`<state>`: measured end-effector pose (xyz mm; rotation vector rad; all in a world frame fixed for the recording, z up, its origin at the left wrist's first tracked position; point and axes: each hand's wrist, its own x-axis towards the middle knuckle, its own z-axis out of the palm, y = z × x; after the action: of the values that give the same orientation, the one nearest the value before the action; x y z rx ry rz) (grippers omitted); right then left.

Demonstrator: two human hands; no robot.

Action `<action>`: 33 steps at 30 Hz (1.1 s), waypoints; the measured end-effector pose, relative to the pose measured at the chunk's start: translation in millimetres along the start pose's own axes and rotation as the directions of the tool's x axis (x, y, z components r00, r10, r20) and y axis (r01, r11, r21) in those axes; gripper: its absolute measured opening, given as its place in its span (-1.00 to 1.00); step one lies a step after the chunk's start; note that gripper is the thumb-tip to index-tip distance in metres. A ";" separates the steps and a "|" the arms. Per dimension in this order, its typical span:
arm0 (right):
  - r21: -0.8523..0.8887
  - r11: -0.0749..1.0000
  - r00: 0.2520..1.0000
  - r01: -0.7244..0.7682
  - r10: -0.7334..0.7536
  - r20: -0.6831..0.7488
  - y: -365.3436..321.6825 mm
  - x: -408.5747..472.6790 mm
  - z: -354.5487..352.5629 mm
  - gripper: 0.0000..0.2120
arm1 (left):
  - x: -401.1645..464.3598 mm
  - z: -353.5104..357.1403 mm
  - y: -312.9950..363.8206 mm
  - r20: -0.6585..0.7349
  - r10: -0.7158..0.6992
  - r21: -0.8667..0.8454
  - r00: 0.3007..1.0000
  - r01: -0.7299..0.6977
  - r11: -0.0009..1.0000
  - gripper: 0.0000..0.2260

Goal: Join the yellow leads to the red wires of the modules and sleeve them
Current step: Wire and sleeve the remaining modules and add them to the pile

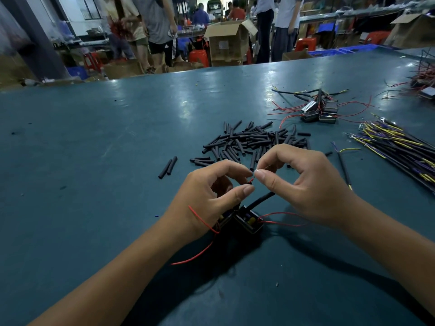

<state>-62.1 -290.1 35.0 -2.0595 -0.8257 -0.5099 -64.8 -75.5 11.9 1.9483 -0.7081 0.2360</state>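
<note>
My left hand and my right hand meet above the green table, fingertips almost touching. Between them a short red wire end is pinched by the left thumb and forefinger; the right thumb and forefinger pinch a fine strand right beside it. A black module lies under the hands with red wires trailing right and another red wire looping over my left wrist. A black sleeved lead runs up from the module towards my right palm.
A heap of black sleeve pieces lies just beyond the hands. Several modules with red wires are piled at the back right. A bundle of black leads with yellow and purple ends lies at the right edge. People and cartons stand behind the table.
</note>
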 end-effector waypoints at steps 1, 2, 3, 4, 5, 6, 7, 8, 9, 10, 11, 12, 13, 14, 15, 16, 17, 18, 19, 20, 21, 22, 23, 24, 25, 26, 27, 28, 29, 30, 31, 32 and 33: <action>0.002 1.000 1.000 0.001 -0.001 0.000 0.0 0.3 0.2 -0.94 | -0.1 1.9 -0.5 0.000 0.003 0.007 1.000 -0.003 1.000 -0.91; 0.003 1.000 1.000 0.001 -0.001 0.002 0.1 0.8 0.4 -0.94 | -0.5 3.5 -1.1 0.000 -0.003 0.007 1.000 0.003 1.000 -0.95; 0.004 1.000 1.000 0.002 -0.002 0.006 0.3 1.7 -0.3 -0.94 | -0.8 4.6 -2.1 -0.002 -0.016 -0.008 1.000 0.016 1.000 -0.97; 0.008 1.000 1.000 0.000 0.000 0.020 1.0 2.5 -2.3 -0.93 | -1.2 5.3 -3.1 -0.004 -0.029 -0.032 1.000 0.028 0.999 -0.97; 0.012 1.000 0.999 -0.010 0.009 0.048 2.4 3.6 -6.1 -0.92 | -1.5 5.4 -4.2 -0.001 -0.036 -0.058 0.999 0.036 0.998 -0.97; 0.006 1.000 0.995 -0.029 0.028 0.099 4.6 4.8 -11.6 -0.90 | -2.0 5.7 -4.7 0.007 -0.040 -0.082 0.999 0.041 0.996 -0.96; -0.020 0.999 0.985 -0.048 0.051 0.167 7.5 6.2 -18.2 -0.87 | -2.4 5.8 -5.1 0.018 -0.047 -0.103 0.999 0.049 0.993 -0.95; -0.065 0.996 0.968 -0.055 0.069 0.241 11.3 7.6 -24.9 -0.83 | -3.0 5.9 -5.5 0.029 -0.057 -0.120 0.998 0.060 0.991 -0.93; -0.113 0.992 0.948 -0.050 0.083 0.308 15.3 8.4 -30.4 -0.82 | -3.3 6.1 -6.4 0.035 -0.070 -0.131 0.997 0.074 0.989 -0.92; -0.148 0.988 0.928 -0.046 0.097 0.360 18.7 8.8 -34.4 -0.84 | -3.3 6.2 -7.5 0.039 -0.085 -0.139 0.996 0.090 0.986 -0.92; -0.162 0.986 0.913 -0.044 0.105 0.394 21.7 8.4 -36.7 -0.87 | -3.1 6.6 -8.7 0.040 -0.101 -0.146 0.994 0.105 0.984 -0.93; -0.161 0.986 0.904 -0.041 0.106 0.414 24.3 7.7 -37.7 -0.90 | -2.9 7.3 -10.0 0.041 -0.114 -0.155 0.993 0.119 0.981 -0.95; -0.156 0.987 0.898 -0.039 0.103 0.428 26.1 7.1 -38.2 -0.92 | -2.6 7.8 -11.2 0.044 -0.124 -0.162 0.991 0.130 0.978 -0.96; -0.152 0.988 0.891 -0.039 0.103 0.443 26.5 6.6 -38.3 -0.94 | -2.5 8.5 -12.4 0.052 -0.129 -0.162 0.990 0.136 0.977 -0.97; -0.147 0.988 0.883 -0.038 0.102 0.459 26.0 6.3 -38.4 -0.93 | -2.5 8.6 -13.3 0.060 -0.131 -0.153 0.990 0.139 0.978 -0.97; -0.140 0.989 0.875 -0.037 0.100 0.474 24.9 6.1 -38.5 -0.92 | -2.7 8.5 -13.6 0.066 -0.132 -0.140 0.989 0.140 0.980 -0.97; -0.135 0.990 0.866 -0.039 0.101 0.490 23.6 6.1 -38.5 -0.92 | -2.8 8.0 -13.6 0.070 -0.134 -0.128 0.989 0.142 0.982 -0.96; -0.136 0.990 0.858 -0.041 0.105 0.503 22.4 6.2 -38.5 -0.92 | -3.2 7.4 -13.7 0.073 -0.135 -0.125 0.988 0.143 0.982 -0.95; -0.141 0.989 0.853 -0.039 0.107 0.512 21.4 6.2 -38.5 -0.93 | -3.2 6.9 -13.3 0.076 -0.135 -0.130 0.988 0.144 0.981 -0.95; -0.146 0.989 0.852 -0.032 0.103 0.514 20.6 6.2 -38.6 -0.91 | -3.1 6.5 -12.7 0.081 -0.134 -0.136 0.988 0.144 0.980 -0.95; -0.146 0.989 0.854 -0.020 0.093 0.512 19.9 6.1 -38.3 -0.87 | -3.1 6.5 -11.9 0.088 -0.137 -0.144 0.987 0.148 0.978 -0.94; -0.140 0.990 0.858 -0.010 0.081 0.507 18.8 5.9 -37.5 -0.84 | -3.0 7.2 -10.8 0.094 -0.143 -0.154 0.985 0.156 0.976 -0.91; -0.129 0.992 0.866 -0.004 0.068 0.495 17.2 5.7 -35.8 -0.84 | -3.0 8.0 -9.6 0.098 -0.150 -0.166 0.984 0.165 0.972 -0.88; -0.112 0.994 0.878 -0.003 0.056 0.475 15.0 5.5 -33.1 -0.85 | -3.3 9.0 -8.2 0.096 -0.152 -0.165 0.984 0.166 0.972 -0.85; -0.093 0.996 0.894 -0.003 0.044 0.446 12.4 5.3 -29.3 -0.89 | -3.5 10.1 -6.6 0.087 -0.141 -0.145 0.986 0.152 0.978 -0.83; -0.074 0.997 0.912 -0.003 0.033 0.408 9.7 5.2 -24.7 -0.92 | -3.8 11.1 -4.8 0.078 -0.116 -0.112 0.990 0.124 0.986 -0.82; -0.054 0.999 0.929 -0.001 0.021 0.369 7.2 5.2 -20.1 -0.94 | -3.8 11.8 -3.3 0.071 -0.091 -0.088 0.993 0.097 0.991 -0.83; -0.038 0.999 0.942 0.002 0.011 0.334 5.2 5.2 -16.2 -0.94 | -3.8 12.0 -2.3 0.062 -0.076 -0.087 0.995 0.081 0.993 -0.86; -0.028 1.000 0.952 0.010 -0.001 0.307 3.6 4.9 -13.3 -0.94 | -3.6 11.9 -1.8 0.054 -0.071 -0.101 0.996 0.076 0.992 -0.88; -0.029 0.999 0.958 0.026 -0.016 0.287 2.4 4.9 -11.8 -0.94 | -3.3 11.6 -1.6 0.049 -0.069 -0.112 0.996 0.074 0.991 -0.89; -0.041 0.998 0.961 0.042 -0.030 0.274 1.8 4.7 -11.5 -0.93 | -2.8 11.6 -1.6 0.049 -0.068 -0.111 0.996 0.073 0.991 -0.90; -0.060 0.997 0.964 0.058 -0.040 0.265 1.5 4.4 -12.2 -0.92 | -2.4 11.9 -1.9 0.052 -0.064 -0.101 0.997 0.069 0.992 -0.90; -0.084 0.993 0.964 0.078 -0.054 0.259 1.1 4.3 -13.2 -0.91 | -2.2 12.2 -2.2 0.053 -0.056 -0.086 0.997 0.061 0.994 -0.89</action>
<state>-59.0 -299.9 44.5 -2.2209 -1.0422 -0.3255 -66.9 -84.7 3.4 1.8934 -0.6823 0.1177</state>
